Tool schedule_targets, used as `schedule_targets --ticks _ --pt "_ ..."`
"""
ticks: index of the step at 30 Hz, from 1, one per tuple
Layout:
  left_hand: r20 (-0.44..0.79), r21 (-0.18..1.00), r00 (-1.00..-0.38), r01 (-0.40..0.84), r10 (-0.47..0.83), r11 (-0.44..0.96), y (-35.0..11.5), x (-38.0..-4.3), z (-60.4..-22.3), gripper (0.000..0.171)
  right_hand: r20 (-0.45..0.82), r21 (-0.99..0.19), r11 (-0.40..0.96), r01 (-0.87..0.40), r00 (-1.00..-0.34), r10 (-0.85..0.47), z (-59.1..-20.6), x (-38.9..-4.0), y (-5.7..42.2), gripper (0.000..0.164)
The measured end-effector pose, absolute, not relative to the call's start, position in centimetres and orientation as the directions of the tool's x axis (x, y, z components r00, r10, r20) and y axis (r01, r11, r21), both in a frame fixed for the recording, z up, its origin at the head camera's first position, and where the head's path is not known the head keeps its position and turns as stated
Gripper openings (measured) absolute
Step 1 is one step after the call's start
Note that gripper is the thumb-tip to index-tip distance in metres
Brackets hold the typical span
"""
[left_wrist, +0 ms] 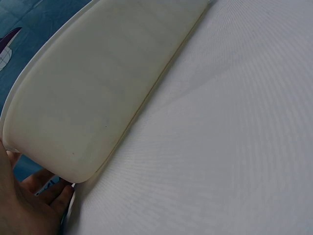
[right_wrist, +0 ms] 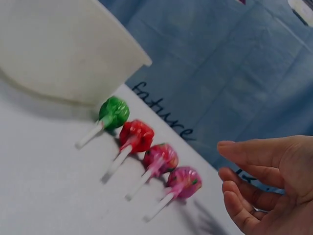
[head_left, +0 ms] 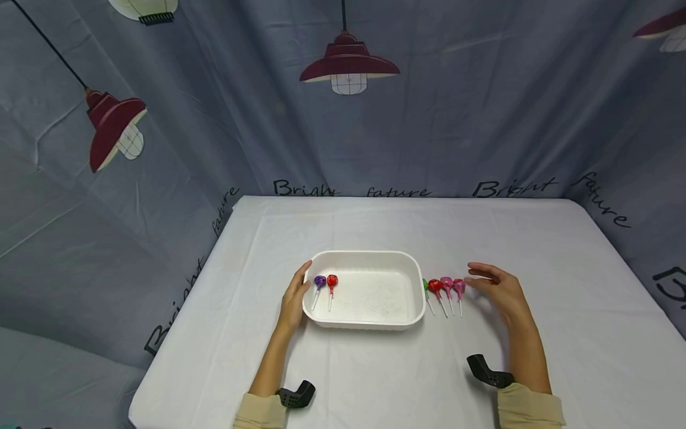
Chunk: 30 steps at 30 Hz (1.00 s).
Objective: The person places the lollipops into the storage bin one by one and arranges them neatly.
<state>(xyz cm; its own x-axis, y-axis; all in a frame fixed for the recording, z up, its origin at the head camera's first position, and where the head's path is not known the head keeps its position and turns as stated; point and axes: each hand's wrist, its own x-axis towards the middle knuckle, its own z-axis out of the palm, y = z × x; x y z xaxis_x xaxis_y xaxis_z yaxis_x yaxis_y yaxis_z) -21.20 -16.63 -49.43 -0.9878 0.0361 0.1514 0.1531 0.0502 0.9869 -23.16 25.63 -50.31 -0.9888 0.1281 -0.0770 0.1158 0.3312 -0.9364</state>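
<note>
My left hand (head_left: 293, 301) holds the left end of a white tray (head_left: 370, 322), its thumb at the rim and its fingers (left_wrist: 55, 196) against the outer wall. Inside the tray, at the left, lie a purple lollipop (head_left: 320, 280) and a red lollipop (head_left: 332, 280). Past the tray's right end, a green lollipop (right_wrist: 114, 112), another red lollipop (right_wrist: 137, 135) and two pink lollipops (right_wrist: 161, 159) lie in a row with sticks toward me. My right hand (head_left: 501, 292) hovers just right of the outermost pink lollipop (right_wrist: 184, 182), fingers loosely bent; a gap shows between them in the right wrist view.
A white cloth covers the table (head_left: 407, 375). Behind and beside it hangs a grey-blue curtain (head_left: 439, 131) printed with lamps and lettering. Each wrist carries a black camera mount, one on the left (head_left: 297, 395) and one on the right (head_left: 489, 372).
</note>
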Motion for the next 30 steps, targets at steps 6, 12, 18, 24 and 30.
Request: schedule_targets --ticks 6,12,18,24,30 --pt "0.158 0.984 -0.986 0.161 0.049 0.071 -16.6 -21.2 -49.5 0.043 -0.109 -0.922 0.366 0.128 -0.991 0.074 -50.0 -22.4 25.2 0.055" --pt "0.147 0.985 -0.987 0.151 0.058 0.079 -16.7 -21.1 -49.5 0.043 -0.111 -0.902 0.411 0.128 -0.992 0.065 -50.9 -22.5 24.9 0.055" --pt "0.141 0.986 -0.988 0.146 0.065 0.083 -16.8 -21.1 -49.5 0.044 -0.091 -0.880 0.462 0.110 -0.994 0.064 -51.5 -22.7 24.7 0.052" --pt "0.146 0.986 -0.988 0.149 0.056 0.068 -16.7 -21.2 -49.5 0.044 -0.069 -0.856 0.510 0.081 -0.997 0.042 -51.6 -22.7 24.7 0.050" --pt "0.135 0.988 -0.990 0.138 0.047 0.065 -16.6 -21.0 -49.4 0.044 -0.063 -0.818 0.570 0.075 -0.997 0.040 -51.4 -22.5 24.5 0.046"
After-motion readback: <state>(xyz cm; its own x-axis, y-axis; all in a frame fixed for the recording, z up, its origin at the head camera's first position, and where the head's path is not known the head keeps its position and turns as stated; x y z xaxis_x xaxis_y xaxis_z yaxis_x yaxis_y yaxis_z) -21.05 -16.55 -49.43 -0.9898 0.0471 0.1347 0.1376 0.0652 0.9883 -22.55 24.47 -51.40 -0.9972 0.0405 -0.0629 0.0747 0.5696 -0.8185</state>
